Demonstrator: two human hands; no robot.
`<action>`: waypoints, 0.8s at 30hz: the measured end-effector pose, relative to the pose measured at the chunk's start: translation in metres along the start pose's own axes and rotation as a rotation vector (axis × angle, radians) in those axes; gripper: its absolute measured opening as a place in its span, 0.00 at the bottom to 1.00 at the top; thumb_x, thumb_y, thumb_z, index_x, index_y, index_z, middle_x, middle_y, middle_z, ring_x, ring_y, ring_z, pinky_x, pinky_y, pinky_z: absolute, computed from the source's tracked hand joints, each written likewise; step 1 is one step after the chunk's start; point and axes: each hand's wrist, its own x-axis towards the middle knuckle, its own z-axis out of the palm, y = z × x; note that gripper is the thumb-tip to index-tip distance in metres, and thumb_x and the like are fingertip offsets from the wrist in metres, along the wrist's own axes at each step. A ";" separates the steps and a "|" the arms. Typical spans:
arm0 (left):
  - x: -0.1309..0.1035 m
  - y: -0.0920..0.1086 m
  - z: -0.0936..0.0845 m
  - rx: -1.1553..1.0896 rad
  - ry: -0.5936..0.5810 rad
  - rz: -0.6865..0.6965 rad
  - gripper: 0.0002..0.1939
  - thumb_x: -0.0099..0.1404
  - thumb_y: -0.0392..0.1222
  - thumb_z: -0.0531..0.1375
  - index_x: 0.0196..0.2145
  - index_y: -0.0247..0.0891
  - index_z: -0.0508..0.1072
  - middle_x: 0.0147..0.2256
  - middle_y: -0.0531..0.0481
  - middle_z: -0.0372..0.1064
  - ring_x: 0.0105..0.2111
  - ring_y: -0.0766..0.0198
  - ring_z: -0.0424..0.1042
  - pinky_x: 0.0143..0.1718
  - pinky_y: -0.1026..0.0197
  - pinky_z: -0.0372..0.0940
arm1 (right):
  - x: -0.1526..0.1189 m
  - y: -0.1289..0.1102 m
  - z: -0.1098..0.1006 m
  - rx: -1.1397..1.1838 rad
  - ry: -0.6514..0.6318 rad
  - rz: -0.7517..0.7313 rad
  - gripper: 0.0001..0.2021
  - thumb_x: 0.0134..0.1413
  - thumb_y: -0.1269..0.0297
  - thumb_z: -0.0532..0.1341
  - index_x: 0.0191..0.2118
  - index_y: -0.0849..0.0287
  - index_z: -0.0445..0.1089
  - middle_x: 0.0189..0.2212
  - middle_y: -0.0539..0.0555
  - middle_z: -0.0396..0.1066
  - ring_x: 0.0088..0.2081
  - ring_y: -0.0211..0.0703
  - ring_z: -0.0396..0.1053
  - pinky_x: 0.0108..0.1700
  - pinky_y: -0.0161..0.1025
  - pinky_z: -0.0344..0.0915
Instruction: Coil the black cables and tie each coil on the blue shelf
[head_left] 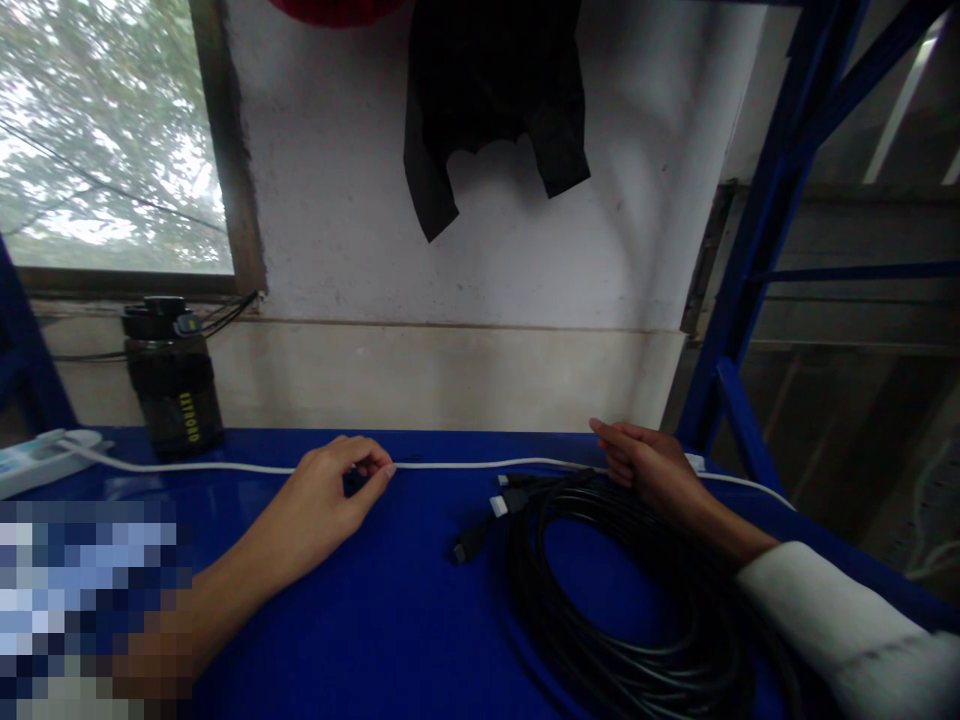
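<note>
A thin white cable [480, 465] runs across the back of the blue tabletop. My left hand [334, 495] has its thumb and index finger pinched together on this cable, left of the middle. My right hand [649, 465] is over the same cable farther right, its fingers curled and one digit pointing left. The cable passes at its fingers and comes out beyond the wrist; what these fingers hold, if anything, is hidden. Under the right hand and forearm lies a coil of black cable [525, 540], with black connectors [510, 502] at its upper left.
A white power strip [52, 460] lies at the left edge. Near it a dark water bottle [172, 385] stands by the window [112, 140]. Blue metal posts [757, 240] frame the tabletop [375, 620]. A black garment [495, 90] hangs before the wall.
</note>
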 end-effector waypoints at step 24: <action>0.001 0.000 0.000 -0.012 0.003 0.004 0.12 0.72 0.47 0.57 0.38 0.42 0.79 0.37 0.49 0.79 0.39 0.54 0.76 0.45 0.52 0.67 | -0.003 -0.006 0.003 0.119 0.005 0.084 0.22 0.49 0.45 0.76 0.26 0.55 0.70 0.15 0.44 0.54 0.17 0.34 0.50 0.19 0.37 0.46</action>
